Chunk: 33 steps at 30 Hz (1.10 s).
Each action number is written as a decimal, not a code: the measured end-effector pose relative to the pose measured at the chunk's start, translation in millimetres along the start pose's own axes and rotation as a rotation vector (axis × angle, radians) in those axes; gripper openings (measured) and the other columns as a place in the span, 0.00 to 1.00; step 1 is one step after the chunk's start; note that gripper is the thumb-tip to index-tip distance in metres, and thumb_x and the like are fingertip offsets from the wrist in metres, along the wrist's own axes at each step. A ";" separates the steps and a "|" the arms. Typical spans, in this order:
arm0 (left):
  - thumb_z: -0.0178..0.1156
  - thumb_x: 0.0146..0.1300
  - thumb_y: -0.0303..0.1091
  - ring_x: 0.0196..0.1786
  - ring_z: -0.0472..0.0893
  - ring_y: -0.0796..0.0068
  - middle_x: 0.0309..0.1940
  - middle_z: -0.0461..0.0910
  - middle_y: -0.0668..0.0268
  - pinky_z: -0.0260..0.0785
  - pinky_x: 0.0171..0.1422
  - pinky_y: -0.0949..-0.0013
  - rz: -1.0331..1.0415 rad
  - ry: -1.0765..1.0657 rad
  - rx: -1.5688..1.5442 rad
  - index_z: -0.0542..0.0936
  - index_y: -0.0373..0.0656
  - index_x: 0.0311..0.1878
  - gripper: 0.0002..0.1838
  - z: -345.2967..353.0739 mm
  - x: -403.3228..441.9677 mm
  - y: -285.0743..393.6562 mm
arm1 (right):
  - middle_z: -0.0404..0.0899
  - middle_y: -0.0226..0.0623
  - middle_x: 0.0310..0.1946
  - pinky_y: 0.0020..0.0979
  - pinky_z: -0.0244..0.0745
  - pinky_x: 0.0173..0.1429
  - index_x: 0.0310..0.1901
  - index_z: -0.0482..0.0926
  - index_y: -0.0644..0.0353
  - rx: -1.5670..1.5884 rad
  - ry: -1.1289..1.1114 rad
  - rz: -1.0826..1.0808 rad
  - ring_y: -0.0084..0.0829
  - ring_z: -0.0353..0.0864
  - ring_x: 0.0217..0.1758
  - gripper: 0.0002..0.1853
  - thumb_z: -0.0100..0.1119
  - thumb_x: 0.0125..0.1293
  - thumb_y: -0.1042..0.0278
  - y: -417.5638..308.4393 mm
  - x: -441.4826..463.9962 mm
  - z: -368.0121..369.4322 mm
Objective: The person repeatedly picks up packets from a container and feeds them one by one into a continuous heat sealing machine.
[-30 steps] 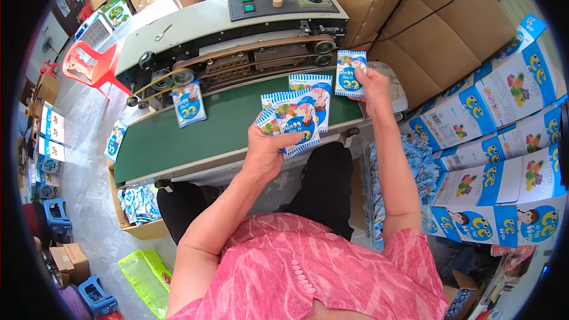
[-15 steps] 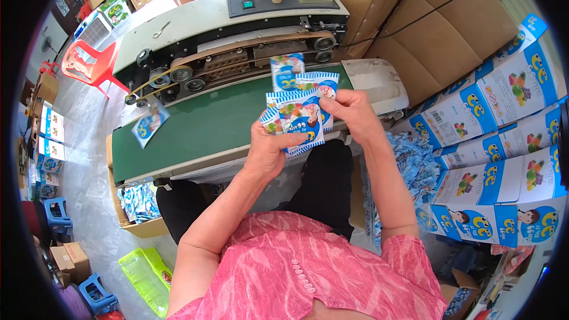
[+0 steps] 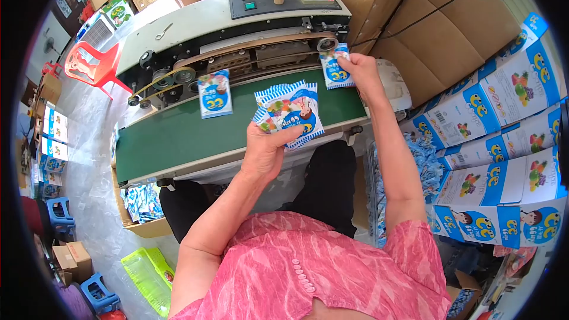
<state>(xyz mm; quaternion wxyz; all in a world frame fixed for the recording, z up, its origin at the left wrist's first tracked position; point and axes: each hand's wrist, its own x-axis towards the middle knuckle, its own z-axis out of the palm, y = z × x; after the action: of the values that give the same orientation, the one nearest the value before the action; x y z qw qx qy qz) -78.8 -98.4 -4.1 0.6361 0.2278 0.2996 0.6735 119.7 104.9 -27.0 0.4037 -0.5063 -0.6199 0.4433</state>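
Observation:
A fanned stack of blue-and-white candy packets (image 3: 288, 112) is gripped in my left hand (image 3: 267, 147), thumb across the front, in front of the green belt (image 3: 160, 148). My right hand (image 3: 363, 74) pinches a single candy packet (image 3: 335, 70) by its right side. That packet's top edge is at the right end of the band sealing machine (image 3: 201, 29), close to the roller (image 3: 327, 44). Another packet (image 3: 214, 93) stands upright against the machine, left of my hands, its lower end over the belt.
Below the belt's left end sits a carton of packets (image 3: 142, 204). A bin of blue packets (image 3: 419, 163) is right of my legs, beside printed cartons (image 3: 483, 118). A green plastic basket (image 3: 148, 278) lies on the floor; a red chair (image 3: 95, 65) stands far left.
My right hand has moved from the stack up and right, carrying one packet to the sealer's end. The packet near the machine's middle has travelled left; the one at the belt's left end is gone.

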 end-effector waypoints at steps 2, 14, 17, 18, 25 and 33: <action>0.64 0.50 0.13 0.46 0.83 0.71 0.45 0.82 0.61 0.76 0.53 0.67 0.012 0.009 -0.007 0.77 0.38 0.51 0.23 -1.7 -0.6 2.1 | 0.82 0.30 0.31 0.24 0.76 0.34 0.43 0.80 0.67 -0.119 -0.014 -0.087 0.20 0.79 0.28 0.11 0.58 0.67 0.67 -5.7 -5.6 8.7; 0.67 0.53 0.20 0.44 0.82 0.77 0.44 0.82 0.66 0.75 0.49 0.71 -0.066 -0.092 0.109 0.77 0.39 0.52 0.21 44.2 37.7 -27.8 | 0.79 0.22 0.27 0.19 0.65 0.32 0.40 0.83 0.63 0.320 -0.119 -0.096 0.12 0.71 0.29 0.08 0.60 0.65 0.67 -70.4 -117.4 -10.6; 0.67 0.54 0.22 0.40 0.80 0.82 0.40 0.83 0.68 0.73 0.44 0.75 0.219 -0.308 0.352 0.78 0.36 0.49 0.18 83.3 69.0 -39.9 | 0.78 0.21 0.26 0.18 0.63 0.31 0.40 0.83 0.63 0.239 0.083 -0.232 0.11 0.69 0.28 0.09 0.60 0.66 0.67 -77.1 -111.2 -42.4; 0.67 0.54 0.22 0.40 0.80 0.82 0.40 0.83 0.68 0.73 0.44 0.75 0.219 -0.326 0.347 0.78 0.36 0.49 0.18 88.9 83.6 -50.1 | 0.77 0.21 0.26 0.18 0.61 0.31 0.39 0.83 0.63 0.228 0.106 -0.249 0.11 0.68 0.27 0.08 0.61 0.65 0.67 -72.5 -104.3 -53.4; 0.61 0.60 0.22 0.43 0.77 0.83 0.44 0.81 0.71 0.70 0.50 0.76 0.208 -0.367 0.857 0.79 0.36 0.49 0.13 89.2 118.5 -102.7 | 0.79 0.23 0.29 0.18 0.66 0.33 0.38 0.82 0.62 0.128 0.170 -0.072 0.14 0.73 0.30 0.08 0.60 0.66 0.67 12.7 -77.5 -89.8; 0.62 0.60 0.23 0.38 0.77 0.83 0.40 0.82 0.71 0.71 0.44 0.75 0.094 -0.222 0.402 0.79 0.35 0.50 0.14 66.9 61.5 -60.6 | 0.82 0.35 0.42 0.32 0.83 0.40 0.54 0.73 0.61 0.846 0.185 0.025 0.27 0.83 0.44 0.16 0.58 0.66 0.70 -12.9 -81.7 -76.7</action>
<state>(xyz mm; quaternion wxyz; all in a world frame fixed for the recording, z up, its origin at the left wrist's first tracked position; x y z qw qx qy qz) 5.5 -29.1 -2.8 0.5751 0.4363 0.3448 0.6000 202.2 33.9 2.8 0.6242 -0.3413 -0.3385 0.6159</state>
